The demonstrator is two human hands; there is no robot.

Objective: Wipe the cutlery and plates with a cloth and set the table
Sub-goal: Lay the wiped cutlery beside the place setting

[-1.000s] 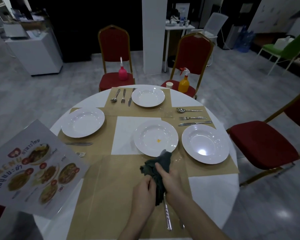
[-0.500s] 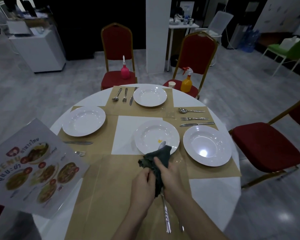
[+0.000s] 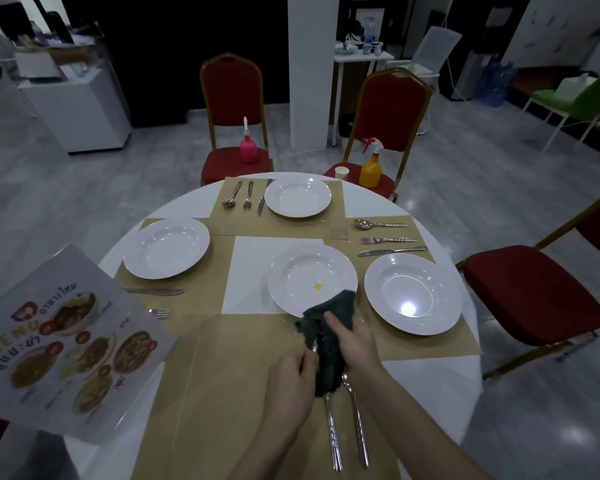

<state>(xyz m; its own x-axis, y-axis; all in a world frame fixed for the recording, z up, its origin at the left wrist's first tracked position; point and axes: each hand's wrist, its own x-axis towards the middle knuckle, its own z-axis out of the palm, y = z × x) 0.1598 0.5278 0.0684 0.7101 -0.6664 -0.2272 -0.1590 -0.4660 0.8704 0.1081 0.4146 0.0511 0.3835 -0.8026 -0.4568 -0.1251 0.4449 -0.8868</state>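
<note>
We are at the near edge of the round table [image 3: 194,206], wiping one piece of cutlery. Our left hand [image 3: 288,386] is curled around a thin metal handle [image 3: 313,347], of which only a short glint shows between the hand and the cloth; whether it is a knife, fork or spoon we cannot tell. Our right hand [image 3: 352,344] grips the dark green cloth [image 3: 329,320], bunched around the hidden end of that piece, just near of the stained plate [image 3: 291,271].

To do this well, we judge it best to keep the left hand firm on the handle and draw the piece through the cloth along its whole length, turning it a little so both faces get rubbed. The right hand should squeeze enough to polish, not so hard that the piece twists out of the other hand.

Two more pieces lie on the near placemat [image 3: 222,375] below our hands: a spoon [image 3: 355,420] and, just left of it, another utensil [image 3: 332,434] whose head is hidden under the cloth. They likely need the same treatment or are waiting to be placed.

The plate in front carries a small yellow spot [image 3: 318,286], so it probably wants wiping too. The left setting [image 3: 168,247] shows a knife [image 3: 156,291] and fork [image 3: 160,312] but no visible spoon.
</note>
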